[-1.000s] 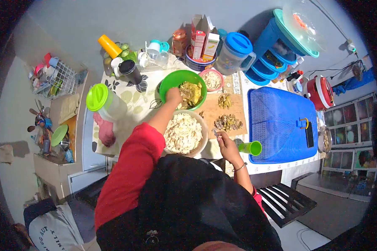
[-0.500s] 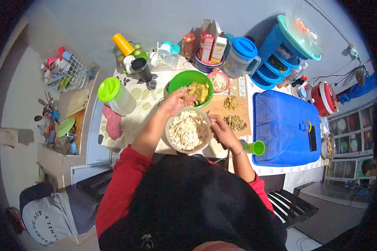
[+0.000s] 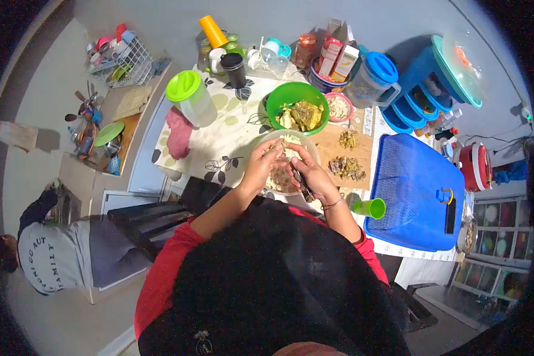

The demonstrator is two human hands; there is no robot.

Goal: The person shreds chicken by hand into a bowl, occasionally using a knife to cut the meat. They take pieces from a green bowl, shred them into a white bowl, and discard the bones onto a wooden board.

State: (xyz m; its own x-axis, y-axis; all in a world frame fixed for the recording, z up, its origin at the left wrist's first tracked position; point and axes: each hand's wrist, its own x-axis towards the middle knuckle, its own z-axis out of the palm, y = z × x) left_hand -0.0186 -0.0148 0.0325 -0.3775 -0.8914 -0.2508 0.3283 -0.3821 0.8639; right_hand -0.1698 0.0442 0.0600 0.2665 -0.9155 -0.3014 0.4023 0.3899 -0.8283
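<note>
Both hands work close together above a translucent bowl (image 3: 256,142) of pale shredded food, partly hiding it. My left hand (image 3: 260,169) has its fingertips pinched near the right fingers; the small thing between them is too indistinct to name. My right hand (image 3: 315,178) is wrapped round a dark-handled knife (image 3: 303,185), its blade not clearly visible. Just beyond stands a green bowl (image 3: 274,105) with yellowish-brown pieces of food (image 3: 303,115). Right of it, a wooden chopping board (image 3: 362,142) carries two small piles of scraps (image 3: 346,168).
A blue mesh food cover (image 3: 415,190) and a green cup (image 3: 371,208) stand to the right. A lidded pitcher (image 3: 193,101), pink cloth (image 3: 178,133) and black tumbler (image 3: 234,71) are at left. A small pink bowl (image 3: 339,107) sits behind the board. Another person (image 3: 56,255) is at lower left.
My left hand has come back from the green bowl to meet my right hand over the translucent bowl. The view has shifted, so the table appears farther right.
</note>
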